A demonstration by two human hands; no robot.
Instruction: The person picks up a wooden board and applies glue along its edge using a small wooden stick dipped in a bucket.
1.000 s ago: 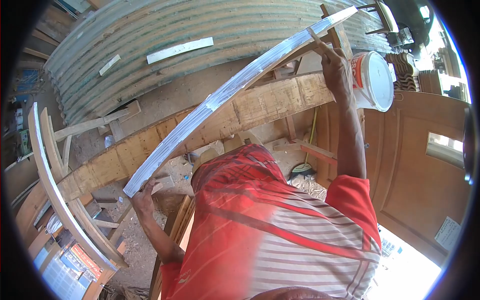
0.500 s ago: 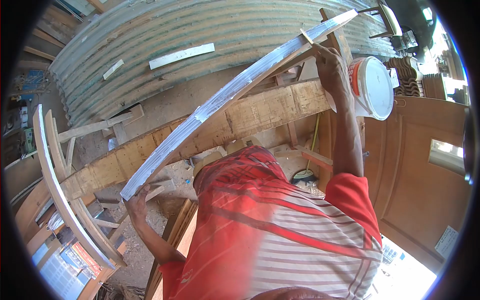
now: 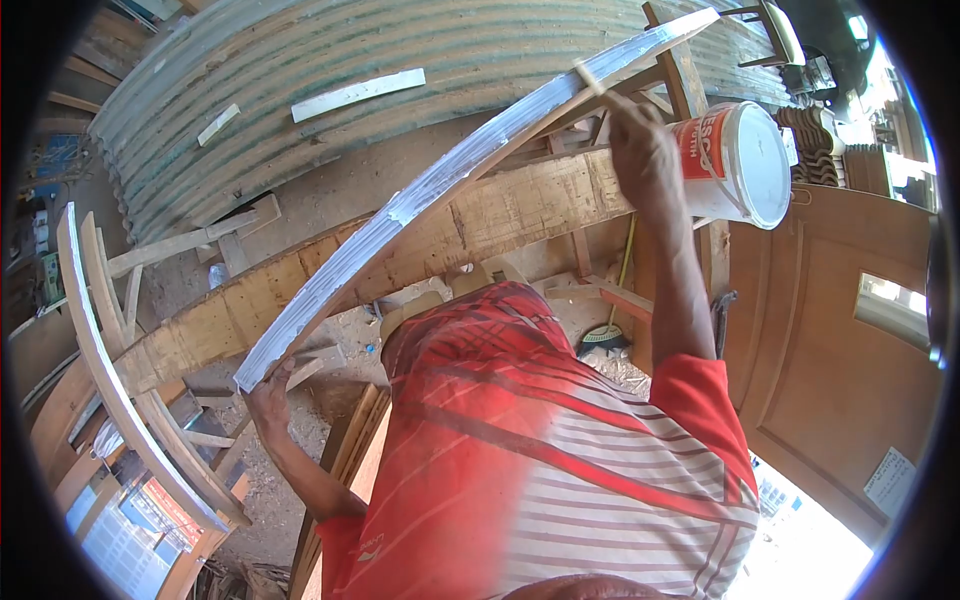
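Observation:
A long curved wooden piece [image 3: 400, 208] with a white-coated face lies slantwise above a wooden beam [image 3: 500, 222]. At its lower left end, my left hand [image 3: 268, 392] grips it, fingers wrapped under the edge. Near the upper right part, my right hand [image 3: 640, 145] is closed on a small flat stick [image 3: 590, 78], whose tip rests on the white face. The white coating looks streaky along its length. Just right of my right hand is a white bucket [image 3: 750, 165] with a red label.
Corrugated sheeting [image 3: 450, 75] lies beyond the beam, with two white-coated strips [image 3: 358, 95] on it. More curved wooden pieces [image 3: 125, 400] stand at the left. A wooden door panel [image 3: 820, 350] is at the right. Boards [image 3: 345, 465] lie below my left hand.
My right hand and the stick have moved left and down along the curved piece. My left hand still holds its lower end, which has shifted slightly left.

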